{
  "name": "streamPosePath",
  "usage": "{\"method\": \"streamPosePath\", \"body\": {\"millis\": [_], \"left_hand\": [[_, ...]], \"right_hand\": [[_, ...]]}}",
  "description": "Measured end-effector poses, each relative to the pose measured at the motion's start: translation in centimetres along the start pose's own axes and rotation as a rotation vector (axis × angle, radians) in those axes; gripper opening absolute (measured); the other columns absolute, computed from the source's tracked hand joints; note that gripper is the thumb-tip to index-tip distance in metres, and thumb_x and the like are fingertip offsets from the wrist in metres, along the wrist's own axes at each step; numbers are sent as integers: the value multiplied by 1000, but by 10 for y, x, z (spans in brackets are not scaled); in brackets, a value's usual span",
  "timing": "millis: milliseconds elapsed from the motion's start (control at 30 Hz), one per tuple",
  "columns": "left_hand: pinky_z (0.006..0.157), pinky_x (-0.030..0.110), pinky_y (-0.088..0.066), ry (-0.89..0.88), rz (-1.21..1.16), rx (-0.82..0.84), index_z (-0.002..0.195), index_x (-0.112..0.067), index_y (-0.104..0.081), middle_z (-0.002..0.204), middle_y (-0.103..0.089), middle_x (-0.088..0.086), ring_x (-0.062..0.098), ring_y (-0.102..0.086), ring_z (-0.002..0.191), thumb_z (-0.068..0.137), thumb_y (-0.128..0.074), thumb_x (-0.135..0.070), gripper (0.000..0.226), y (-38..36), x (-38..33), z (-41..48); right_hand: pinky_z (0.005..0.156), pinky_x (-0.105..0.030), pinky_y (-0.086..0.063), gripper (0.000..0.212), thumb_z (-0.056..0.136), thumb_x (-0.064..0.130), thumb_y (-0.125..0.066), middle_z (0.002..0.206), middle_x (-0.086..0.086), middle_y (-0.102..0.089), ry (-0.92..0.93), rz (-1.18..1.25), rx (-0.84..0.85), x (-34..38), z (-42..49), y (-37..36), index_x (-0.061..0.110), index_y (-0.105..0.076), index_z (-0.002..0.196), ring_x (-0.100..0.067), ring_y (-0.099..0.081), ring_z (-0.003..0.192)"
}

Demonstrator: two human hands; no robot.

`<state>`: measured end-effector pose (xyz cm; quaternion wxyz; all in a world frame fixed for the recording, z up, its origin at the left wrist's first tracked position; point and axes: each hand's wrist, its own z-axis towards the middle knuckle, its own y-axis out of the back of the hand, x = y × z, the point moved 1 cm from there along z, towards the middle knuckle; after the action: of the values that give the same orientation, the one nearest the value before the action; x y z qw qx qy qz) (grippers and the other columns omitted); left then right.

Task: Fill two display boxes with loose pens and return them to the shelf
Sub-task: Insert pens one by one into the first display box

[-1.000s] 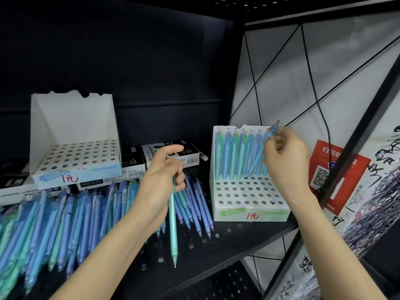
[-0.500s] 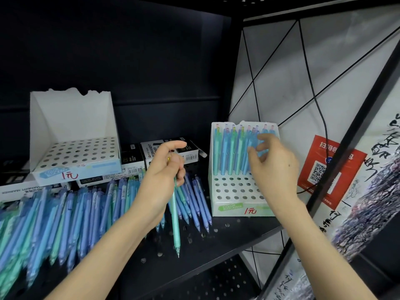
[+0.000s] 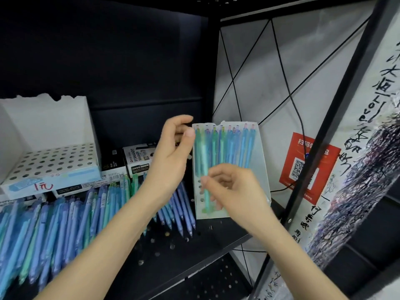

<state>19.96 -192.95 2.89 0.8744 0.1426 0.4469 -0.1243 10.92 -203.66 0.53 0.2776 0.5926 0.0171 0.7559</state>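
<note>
A white display box (image 3: 258,176) stands at the right end of the black shelf (image 3: 173,256) with one back row of blue and green pens (image 3: 236,146). In front of its left side a blurred green pen (image 3: 204,161) hangs upright. My left hand (image 3: 171,154) pinches its top end near the box's upper left corner. My right hand (image 3: 236,191) pinches its lower part over the box's holes. A second white display box (image 3: 49,156), with no pens in it, stands at the back left. Loose blue and green pens (image 3: 65,224) lie in a heap on the shelf.
Boxes of permanent markers (image 3: 138,161) sit behind the loose pens. A black upright post (image 3: 211,83) rises behind the right box. Right of it are a red QR sign (image 3: 309,165), a hanging black cable (image 3: 290,94) and a slanted black frame bar (image 3: 324,131).
My left hand lifted the green pen up and right to the right box. My right hand left the back row and came down onto the pen's lower part.
</note>
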Motion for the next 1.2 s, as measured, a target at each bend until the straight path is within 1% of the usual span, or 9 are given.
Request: {"method": "streamPosePath", "body": {"millis": [133,233,367,500,733,867,1000,1100,1200], "left_hand": [[84,6,-35,82,249,7,140,-29,-28,121,-41,-4,-2,-43,101,95,-45,-31,47,-1,25,-3],[83,14,-37,126,326,119,147,-29,-14,129,-35,-6,5,-41,113,93,-52,-25,67,-8,38,-9],[88,13,-39,159,297,175,146,-35,-14,140,-36,-8,4,-39,121,93,-53,-15,69,-10,44,-9],[77,5,-38,154,291,203,145,-37,-18,142,-34,-8,-1,-37,118,94,-49,-9,66,-8,44,-11],[74,4,-38,135,314,207,145,-39,-17,144,-32,-8,-3,-37,115,94,-47,-9,66,-9,46,-11],[74,3,-38,152,295,214,145,-38,-18,139,-36,-7,0,-39,117,94,-48,-9,66,-8,47,-10],[76,2,-39,175,332,182,143,-30,-27,125,-45,-9,2,-42,116,94,-52,-15,57,7,37,-9],[90,16,-42,168,370,59,132,-33,-42,117,-51,-8,5,-49,110,93,-52,-17,43,38,30,-11],[86,23,-40,192,539,-9,117,-31,-54,112,-56,-3,10,-54,101,91,-53,-15,30,80,28,-24]], "right_hand": [[50,-19,-51,5,89,15,-60,72,-1,-67,26,-20,-405,-14,13,43,17,-56,93,-7,-61,51],[50,-18,-53,11,91,11,-56,77,-2,-66,51,-38,-528,-23,25,57,7,-54,101,-9,-65,58],[58,-27,-57,12,94,16,-51,77,3,-65,38,-116,-508,-34,37,49,10,-53,105,-8,-66,61],[62,-33,-57,10,95,16,-51,80,-1,-66,3,-155,-479,-42,48,40,12,-52,104,-12,-66,65],[58,-46,-55,12,92,15,-55,71,-11,-62,-60,-417,-400,-50,57,34,6,-55,84,-29,-64,64],[58,-37,-54,17,90,9,-54,69,-14,-60,-89,-561,-368,-50,60,28,-1,-55,75,-28,-62,64],[66,-37,-53,19,92,16,-53,82,-9,-63,-71,-641,-407,-44,46,26,3,-56,106,-27,-62,73],[62,-25,-40,25,92,19,-54,87,-4,-69,165,-674,-496,-26,26,14,8,-60,113,-17,-60,66],[53,-13,-35,17,89,16,-59,79,2,-69,311,-570,-375,-5,10,-13,9,-68,102,-6,-52,56]]}}
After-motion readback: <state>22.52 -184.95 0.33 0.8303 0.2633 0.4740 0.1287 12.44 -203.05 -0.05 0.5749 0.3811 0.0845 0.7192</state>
